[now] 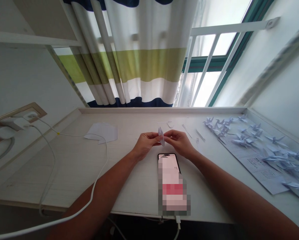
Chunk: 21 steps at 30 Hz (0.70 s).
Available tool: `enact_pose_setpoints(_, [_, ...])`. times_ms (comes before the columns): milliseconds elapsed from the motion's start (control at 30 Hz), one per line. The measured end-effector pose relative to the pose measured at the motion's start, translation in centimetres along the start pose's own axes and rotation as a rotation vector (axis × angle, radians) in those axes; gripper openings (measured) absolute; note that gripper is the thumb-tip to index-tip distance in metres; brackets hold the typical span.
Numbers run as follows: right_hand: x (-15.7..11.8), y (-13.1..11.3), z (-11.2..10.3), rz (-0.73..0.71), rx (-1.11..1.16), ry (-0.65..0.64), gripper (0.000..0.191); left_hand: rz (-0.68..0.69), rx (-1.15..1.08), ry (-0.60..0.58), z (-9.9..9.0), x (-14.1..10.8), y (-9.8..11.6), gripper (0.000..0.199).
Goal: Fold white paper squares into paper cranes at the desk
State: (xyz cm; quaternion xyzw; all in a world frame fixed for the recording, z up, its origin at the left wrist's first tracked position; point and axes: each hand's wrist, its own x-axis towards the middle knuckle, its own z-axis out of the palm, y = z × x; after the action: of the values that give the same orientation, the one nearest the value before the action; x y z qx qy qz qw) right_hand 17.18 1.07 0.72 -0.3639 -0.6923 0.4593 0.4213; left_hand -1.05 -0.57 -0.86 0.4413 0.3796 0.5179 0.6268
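Note:
A small folded white paper (161, 136) stands upright between my two hands, above the middle of the white desk. My left hand (146, 144) pinches it from the left, fingers closed on its side and lower part. From the right, my right hand (178, 140) holds its edge between thumb and fingertips. The paper is narrow, with a pointed top. Just below the hands lies a phone (170, 180) with a lit, partly blurred screen.
Many folded paper cranes (244, 140) cover a printed sheet (255, 166) at the right. White paper sheets (103, 132) lie at the back left. Paper strips (200, 135) are behind my right hand. A white cable (107, 156) crosses the left side over my left forearm.

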Motion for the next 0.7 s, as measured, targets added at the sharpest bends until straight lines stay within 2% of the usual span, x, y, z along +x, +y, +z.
enact_pose_setpoints(133, [0.01,0.11,-0.15,0.019,-0.008,0.025,0.035,0.014,0.085,-0.014,-0.05,-0.01,-0.04,0.036])
enact_pose_setpoints(333, [-0.26,0.31,0.38,-0.039,-0.153,0.058,0.025,0.069,0.152,0.007,0.20,0.11,-0.28,0.038])
enact_pose_setpoints(500, [-0.42,0.46,0.41,-0.250,-0.363,0.034,0.012,0.104,0.131,0.080,0.09,0.72,-0.72,0.042])
enact_pose_setpoints(600, [-0.34,0.68,0.03,-0.401,-0.491,-0.055,0.012,0.094,0.127,0.097,-0.23,0.88,-0.70,0.042])
enact_pose_setpoints(700, [-0.25,0.99,-0.45,-0.491,-0.586,-0.112,0.016,0.077,0.123,0.086,-0.50,0.78,-0.52,0.040])
